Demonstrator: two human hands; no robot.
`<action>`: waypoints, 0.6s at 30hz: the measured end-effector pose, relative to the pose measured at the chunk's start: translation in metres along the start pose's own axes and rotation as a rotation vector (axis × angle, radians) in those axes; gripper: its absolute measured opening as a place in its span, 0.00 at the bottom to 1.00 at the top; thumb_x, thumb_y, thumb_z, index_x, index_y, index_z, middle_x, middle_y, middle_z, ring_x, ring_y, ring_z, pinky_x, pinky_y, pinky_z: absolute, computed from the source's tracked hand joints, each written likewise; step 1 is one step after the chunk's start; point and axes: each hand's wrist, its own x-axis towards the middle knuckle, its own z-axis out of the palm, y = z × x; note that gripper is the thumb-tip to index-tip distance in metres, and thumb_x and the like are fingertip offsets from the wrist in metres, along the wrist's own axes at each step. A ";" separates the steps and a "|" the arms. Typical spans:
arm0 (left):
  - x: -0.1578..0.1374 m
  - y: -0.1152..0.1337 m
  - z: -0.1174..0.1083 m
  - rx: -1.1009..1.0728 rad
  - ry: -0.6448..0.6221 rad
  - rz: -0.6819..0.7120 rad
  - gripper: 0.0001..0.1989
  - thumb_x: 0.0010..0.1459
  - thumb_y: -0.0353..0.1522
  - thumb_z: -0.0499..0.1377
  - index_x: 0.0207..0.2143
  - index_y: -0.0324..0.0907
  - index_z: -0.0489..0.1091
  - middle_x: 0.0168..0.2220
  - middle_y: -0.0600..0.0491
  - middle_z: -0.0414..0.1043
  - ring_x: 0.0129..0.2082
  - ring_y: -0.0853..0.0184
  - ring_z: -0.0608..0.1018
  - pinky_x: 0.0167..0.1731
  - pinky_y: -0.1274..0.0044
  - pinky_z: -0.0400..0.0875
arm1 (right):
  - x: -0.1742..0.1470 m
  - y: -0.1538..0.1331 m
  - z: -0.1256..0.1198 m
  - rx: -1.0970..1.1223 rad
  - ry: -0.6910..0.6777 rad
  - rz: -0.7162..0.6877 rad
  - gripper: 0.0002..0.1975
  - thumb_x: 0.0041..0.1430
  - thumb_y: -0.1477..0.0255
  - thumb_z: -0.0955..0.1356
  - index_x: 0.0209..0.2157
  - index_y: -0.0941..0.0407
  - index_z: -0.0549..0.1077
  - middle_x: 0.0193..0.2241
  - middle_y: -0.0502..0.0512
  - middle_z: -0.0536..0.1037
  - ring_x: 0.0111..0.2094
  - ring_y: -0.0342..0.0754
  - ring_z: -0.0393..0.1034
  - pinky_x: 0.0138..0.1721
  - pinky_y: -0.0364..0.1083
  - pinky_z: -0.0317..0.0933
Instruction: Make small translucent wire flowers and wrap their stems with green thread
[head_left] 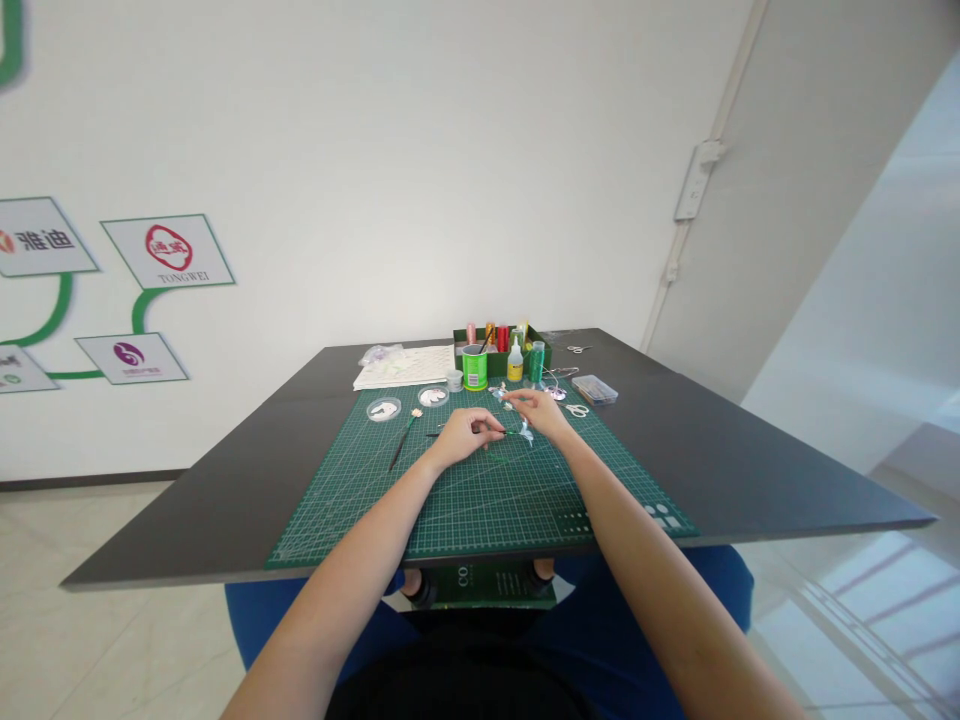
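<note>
My left hand (466, 436) is closed in a pinch on a thin dark stem (433, 434) wrapped partly in green. A pale blue petal flower (526, 432) sits at the stem's right end. Beyond it, my right hand (535, 408) has its fingertips pressed together by several small pale pieces (498, 392); whatever it holds is too small to make out. Green thread (495, 457) trails on the green cutting mat (480, 510) below my left hand. A second dark stem (401, 447) with a pinkish tip lies to the left.
Two shallow dishes (384, 410) with white pieces sit on the mat's left. At the back stand a green can (475, 368), a glue bottle (515, 362) and a box (545, 352) of thread spools. White-handled scissors (577, 410) and a clear case (595, 389) lie right.
</note>
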 end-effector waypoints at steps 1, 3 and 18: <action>0.000 0.000 0.000 -0.006 0.016 0.010 0.10 0.52 0.36 0.69 0.30 0.37 0.77 0.20 0.55 0.73 0.20 0.71 0.74 0.27 0.79 0.67 | 0.001 0.002 0.000 -0.004 -0.003 0.012 0.20 0.54 0.62 0.68 0.41 0.62 0.80 0.12 0.43 0.60 0.16 0.40 0.49 0.19 0.41 0.44; 0.001 -0.001 -0.002 -0.016 0.050 0.025 0.11 0.52 0.37 0.69 0.31 0.37 0.77 0.21 0.55 0.73 0.20 0.71 0.74 0.26 0.79 0.67 | 0.001 0.004 0.001 -0.003 -0.016 0.029 0.20 0.53 0.62 0.68 0.40 0.62 0.80 0.13 0.44 0.62 0.16 0.39 0.49 0.19 0.41 0.45; 0.006 -0.007 -0.013 -0.013 0.330 0.047 0.08 0.53 0.34 0.67 0.33 0.39 0.77 0.20 0.56 0.73 0.19 0.70 0.74 0.25 0.78 0.67 | -0.003 0.004 0.005 -0.131 -0.218 0.042 0.18 0.57 0.65 0.66 0.40 0.63 0.80 0.10 0.41 0.58 0.14 0.40 0.52 0.20 0.41 0.49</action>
